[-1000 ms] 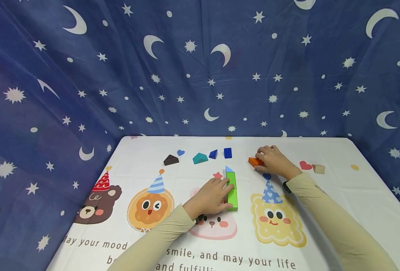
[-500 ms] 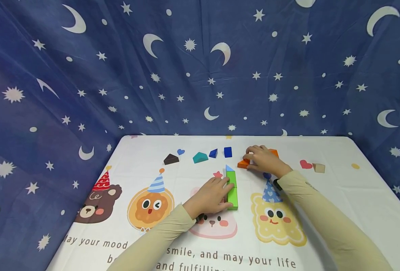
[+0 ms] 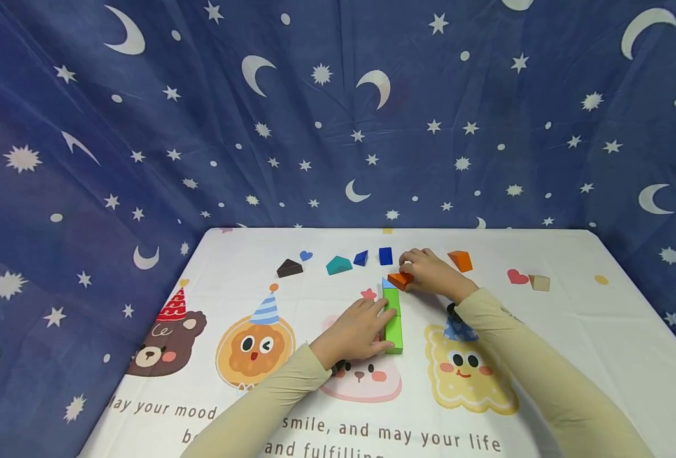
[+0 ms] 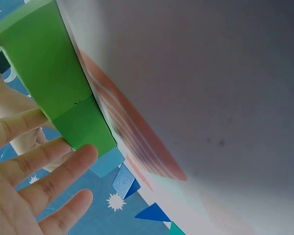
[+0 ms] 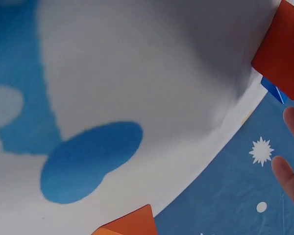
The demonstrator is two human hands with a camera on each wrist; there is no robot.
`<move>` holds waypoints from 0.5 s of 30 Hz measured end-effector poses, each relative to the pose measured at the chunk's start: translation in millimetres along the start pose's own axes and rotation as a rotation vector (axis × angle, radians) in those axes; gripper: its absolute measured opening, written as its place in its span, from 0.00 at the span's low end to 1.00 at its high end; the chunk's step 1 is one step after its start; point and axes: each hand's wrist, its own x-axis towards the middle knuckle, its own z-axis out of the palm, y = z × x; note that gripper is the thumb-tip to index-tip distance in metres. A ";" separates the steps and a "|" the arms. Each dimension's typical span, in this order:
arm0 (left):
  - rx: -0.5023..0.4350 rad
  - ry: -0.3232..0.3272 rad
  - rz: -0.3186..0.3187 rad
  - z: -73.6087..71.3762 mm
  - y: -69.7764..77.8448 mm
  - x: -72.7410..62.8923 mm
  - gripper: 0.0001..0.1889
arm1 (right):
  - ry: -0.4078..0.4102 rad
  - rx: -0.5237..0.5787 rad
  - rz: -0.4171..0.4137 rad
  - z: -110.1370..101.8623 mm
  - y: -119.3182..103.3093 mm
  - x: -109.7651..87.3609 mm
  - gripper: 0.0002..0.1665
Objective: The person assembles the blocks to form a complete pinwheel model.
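My left hand (image 3: 359, 332) rests against the left side of two green blocks (image 3: 393, 331) laid end to end. In the left wrist view its fingers (image 4: 63, 174) look straight, touching the blocks (image 4: 49, 63). A light-blue triangular block (image 3: 388, 284) sits at their far end, its lower part behind the green. My right hand (image 3: 434, 272) pinches an orange-red triangular block (image 3: 398, 280) just right of the light-blue one; whether they touch I cannot tell. Only part of that orange-red block (image 5: 281, 51) shows in the right wrist view, at the upper right edge.
Behind stand a dark brown block (image 3: 289, 268), a teal block (image 3: 338, 264), a blue triangular block (image 3: 361, 257) and a blue rectangular block (image 3: 386, 256). Another orange block (image 3: 461, 261) lies beyond my right wrist, with a beige block (image 3: 540, 283) farther right. A starry curtain (image 3: 338, 159) backs the table.
My right hand has carried the orange-red block leftward to the far end of the green row, uncovering the second orange block behind it. My left hand has stayed at the green blocks.
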 end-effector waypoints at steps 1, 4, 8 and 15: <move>0.001 0.003 0.001 0.1 -0.1 0.0 0.32 | -0.006 -0.003 -0.002 -0.7 -0.6 0.5 0.20; 0.005 0.006 0.004 0.6 -0.4 0.0 0.32 | -0.032 0.005 0.004 -0.9 -2.6 2.4 0.18; 0.001 0.002 0.005 0.7 -0.6 0.2 0.32 | -0.055 0.038 0.017 -0.8 -6.4 3.4 0.18; -0.008 -0.005 0.001 1.2 -0.5 0.2 0.33 | -0.033 0.037 -0.013 1.2 -7.5 3.2 0.18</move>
